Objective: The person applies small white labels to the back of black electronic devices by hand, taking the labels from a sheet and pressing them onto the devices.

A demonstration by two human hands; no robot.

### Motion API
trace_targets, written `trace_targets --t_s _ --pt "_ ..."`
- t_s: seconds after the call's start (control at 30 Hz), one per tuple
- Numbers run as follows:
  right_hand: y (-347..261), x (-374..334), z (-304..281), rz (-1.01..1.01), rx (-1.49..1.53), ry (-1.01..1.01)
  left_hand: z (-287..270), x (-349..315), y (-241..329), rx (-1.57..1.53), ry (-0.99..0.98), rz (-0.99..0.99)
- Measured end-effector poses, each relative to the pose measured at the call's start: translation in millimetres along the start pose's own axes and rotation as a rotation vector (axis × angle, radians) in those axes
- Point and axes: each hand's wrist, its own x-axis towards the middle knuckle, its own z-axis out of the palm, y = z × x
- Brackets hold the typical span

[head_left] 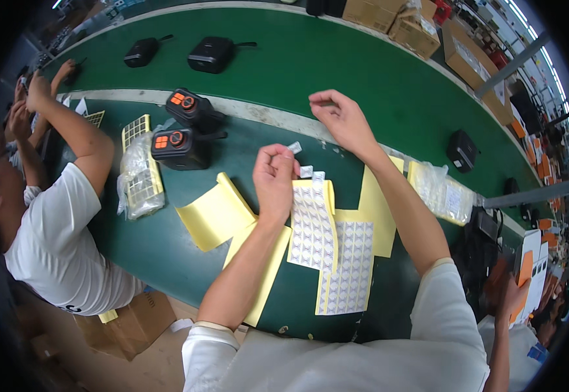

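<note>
My left hand (274, 178) is closed above the sticker sheets, with a small white label (295, 148) at its fingertips. Below it lies a sheet of white stickers (310, 225) on yellow backing; two small labels (312, 174) stick out past its top edge. This sheet partly covers a second sticker sheet (349, 268). My right hand (344, 124) is raised farther out, over the rail beside the green belt. Its fingers are bent but apart from the thumb, and nothing shows between them.
Yellow backing paper (216, 212) curls up at the left. Beyond it stand two black devices (181, 149) with orange buttons. Plastic-wrapped packs (444, 193) lie on the right. Black cases (211, 53) sit on the green belt (284, 59). A co-worker (69, 235) sits at my left.
</note>
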Motion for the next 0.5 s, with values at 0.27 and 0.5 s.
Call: trace_targets --t_s 0.27,0.5 --pt "-2.2 140.5 65.5 -0.13 -0.535 -0.013 4.2 -1.4 -4.3 0.002 0.047 0.092" --pt "-7.8 210.8 121.3 -0.2 -0.624 -0.164 5.0 -3.0 -5.1 -0.038 0.082 0.082"
